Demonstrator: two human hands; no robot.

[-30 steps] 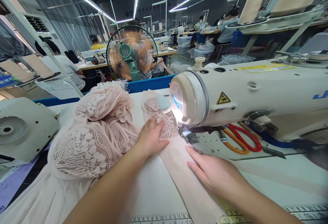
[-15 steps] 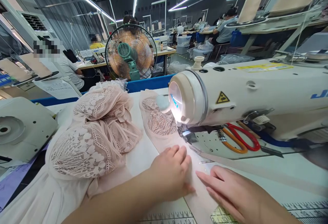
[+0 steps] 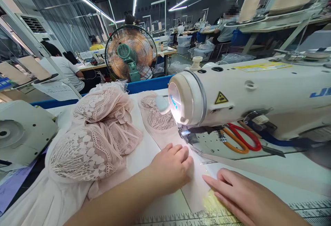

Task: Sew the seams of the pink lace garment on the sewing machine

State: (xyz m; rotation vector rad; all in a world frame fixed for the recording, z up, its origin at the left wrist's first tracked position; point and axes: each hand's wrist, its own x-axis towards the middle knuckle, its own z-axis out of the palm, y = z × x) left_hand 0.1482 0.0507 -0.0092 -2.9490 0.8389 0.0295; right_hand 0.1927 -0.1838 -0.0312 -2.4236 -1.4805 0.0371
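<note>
A pale pink bra piece with lace cups (image 3: 160, 119) lies flat, running under the needle area of the white sewing machine (image 3: 188, 96). On its plain band rests my left hand (image 3: 172, 167), fingers curled down against the fabric and thumb hidden beneath. To the right, my right hand (image 3: 240, 191) has its fingers stretched out, the fingertips at the band's right edge. A light strip of fabric (image 3: 248, 169) leads off to the right. Below the hands, a printed ruler scale (image 3: 181, 219) crosses the tabletop, with a shiny yellow patch beside the right fingers.
A heap of pink lace bras (image 3: 95, 133) sits at the left. Orange-and-red-handled scissors (image 3: 244, 139) lie behind the machine's needle area. Another machine head (image 3: 23, 133) stands far left. A large fan (image 3: 131, 53) and seated co-workers (image 3: 62, 67) are beyond the blue table edge.
The band has slid forward towards the needle, so its near end now shows. My left thumb has tucked under the hand. My right hand has shifted slightly right.
</note>
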